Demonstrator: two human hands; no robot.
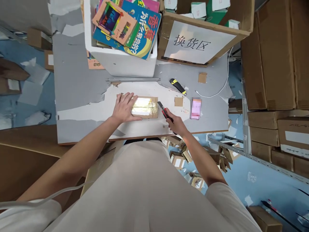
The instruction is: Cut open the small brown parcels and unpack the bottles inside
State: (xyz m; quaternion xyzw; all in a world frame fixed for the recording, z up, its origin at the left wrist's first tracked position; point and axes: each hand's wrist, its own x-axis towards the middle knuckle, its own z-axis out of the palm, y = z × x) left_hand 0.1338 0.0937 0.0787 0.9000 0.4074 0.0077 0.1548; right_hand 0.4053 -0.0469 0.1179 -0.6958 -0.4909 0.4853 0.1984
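Note:
A small cardboard box point(154, 112) with shiny clear tape and a white label lies on the worktable point(82, 129). My left hand point(125, 108) rests on the box's left end, fingers spread, pressing it from above. In my right hand point(175, 121) is a box cutter point(166, 112) with a black and red handle. Its tip points up and left, close to the right edge of the box. Whether the blade touches the cardboard I cannot tell.
Beyond the box lie a yellow-black box cutter point(178, 86), cardboard scraps point(178, 101), a blurred-out phone-like item point(195, 108) and a white cable point(217, 96). A white foam bin point(125, 66) of books and a carton point(193, 42) of small boxes stand behind.

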